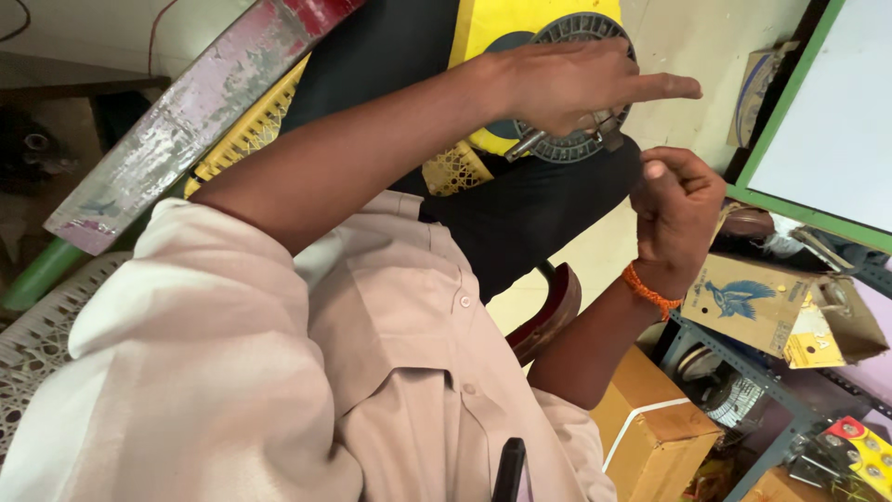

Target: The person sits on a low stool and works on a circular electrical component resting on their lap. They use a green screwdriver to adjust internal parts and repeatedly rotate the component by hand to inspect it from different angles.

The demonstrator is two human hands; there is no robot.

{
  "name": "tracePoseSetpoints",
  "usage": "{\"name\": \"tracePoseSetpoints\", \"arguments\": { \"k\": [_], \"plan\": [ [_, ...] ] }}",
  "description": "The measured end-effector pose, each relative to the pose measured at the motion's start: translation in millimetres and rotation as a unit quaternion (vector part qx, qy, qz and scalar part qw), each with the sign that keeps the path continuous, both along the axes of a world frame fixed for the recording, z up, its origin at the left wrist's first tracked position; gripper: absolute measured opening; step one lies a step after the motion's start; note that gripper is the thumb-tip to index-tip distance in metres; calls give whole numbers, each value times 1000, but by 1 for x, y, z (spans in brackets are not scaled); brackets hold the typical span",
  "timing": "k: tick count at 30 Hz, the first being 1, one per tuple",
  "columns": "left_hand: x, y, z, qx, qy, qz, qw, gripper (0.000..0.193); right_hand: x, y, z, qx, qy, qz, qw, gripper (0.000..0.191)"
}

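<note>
1. Gripping a small metal tool [557,138], the left hand [567,84] presses it against the grey disc [578,37], forefinger stretched out straight, seemingly to steady the tool on the rim.
2. Just below that grip, the right hand [676,206] is clenched into a fist, thumb on top; whether it pinches anything, I cannot tell.
3. Behind the grip, the disc sits on a yellow panel [520,23], propped on the dark-trousered lap [520,214] so it faces the hands.
4. Beyond the fist, cardboard boxes [743,302] lie on a metal rack [743,372].
</note>
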State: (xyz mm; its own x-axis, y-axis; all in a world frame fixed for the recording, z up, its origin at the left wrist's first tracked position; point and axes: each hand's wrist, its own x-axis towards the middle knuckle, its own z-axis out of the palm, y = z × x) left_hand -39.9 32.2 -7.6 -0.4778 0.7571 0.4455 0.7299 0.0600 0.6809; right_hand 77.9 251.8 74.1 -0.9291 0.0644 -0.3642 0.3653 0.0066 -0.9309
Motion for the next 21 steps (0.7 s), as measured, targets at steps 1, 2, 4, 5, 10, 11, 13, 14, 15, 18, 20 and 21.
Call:
{"name": "tracePoseSetpoints", "arguments": {
  "k": [1,2,4,5,10,11,13,14,15,18,20,21],
  "plan": [
    [0,0,-1,7,-9,-5,1000,101,1,-8,5,21,-3,7,1000,10],
    [-1,0,-1,4,-1,-1,1000,102,3,-16,8,90,4,25,996,8],
    [0,1,-1,0,14,6,1000,103,11,-32,13,226,18,60,972,8],
    [0,1,-1,-5,6,8,1000,101,13,-40,13,267,22,84,960,8],
    [3,-1,5,-12,9,12,1000,78,24,-68,-13,407,79,147,898,10],
    [6,-3,6,-17,30,8,999,79,24,-73,-22,392,83,128,907,9],
    [11,-9,7,-25,75,3,997,81,24,-81,-40,361,95,91,923,8],
    [15,-16,6,-22,126,13,992,66,28,-84,-45,367,106,75,921,8],
    [20,-23,4,-20,177,25,984,50,32,-86,-50,372,118,60,919,8],
    [30,-39,-5,5,281,69,957,21,43,-86,-52,349,125,31,928,9],
    [36,-39,-12,24,329,103,938,12,53,-82,-45,340,116,19,933,9],
    [39,-38,-15,29,353,125,927,11,55,-79,-40,341,113,18,933,10]
  ]
}}
